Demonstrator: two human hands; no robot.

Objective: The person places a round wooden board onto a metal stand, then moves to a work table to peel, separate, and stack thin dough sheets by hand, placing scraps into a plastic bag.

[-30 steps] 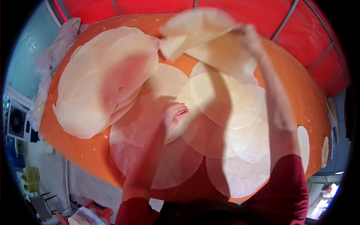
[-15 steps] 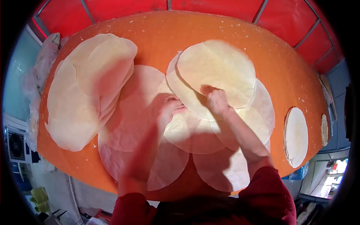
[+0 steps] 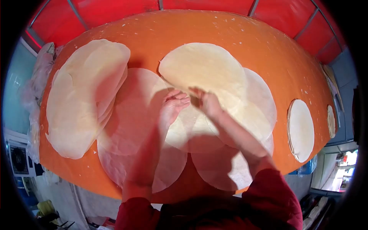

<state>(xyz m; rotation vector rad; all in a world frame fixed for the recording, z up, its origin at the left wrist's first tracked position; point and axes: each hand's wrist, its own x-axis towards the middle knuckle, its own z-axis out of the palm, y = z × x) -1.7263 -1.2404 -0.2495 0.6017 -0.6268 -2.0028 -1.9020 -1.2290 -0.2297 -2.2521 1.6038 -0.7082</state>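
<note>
A pale round dough sheet (image 3: 203, 67) lies over several overlapping thin sheets in the middle of the orange table. My right hand (image 3: 209, 102) is at its near edge, fingers closed in a pinch on the sheet; the fingertips are in shadow and slightly blurred. Just left of it, my left hand (image 3: 175, 104) is loosely curled, palm turned toward the right, fingers a little apart. Nothing shows in the left hand, which hovers close to the sheet's lower left edge. Beneath both forearms, thinner dough rounds (image 3: 132, 115) spread out, partly shaded.
A tall folded pile of dough sheets (image 3: 73, 111) rests on the left of the orange table (image 3: 145, 42). Toward the right are a smaller stack of rounds (image 3: 301, 130) and another small stack (image 3: 331, 122). Crumpled clear plastic (image 3: 42, 76) lines the left edge; red panels (image 3: 207, 5) stand behind.
The top dough sheet has shifted left and now covers more of the sheet under it. My right hand has moved left, closer to my left hand, which has turned and opened slightly.
</note>
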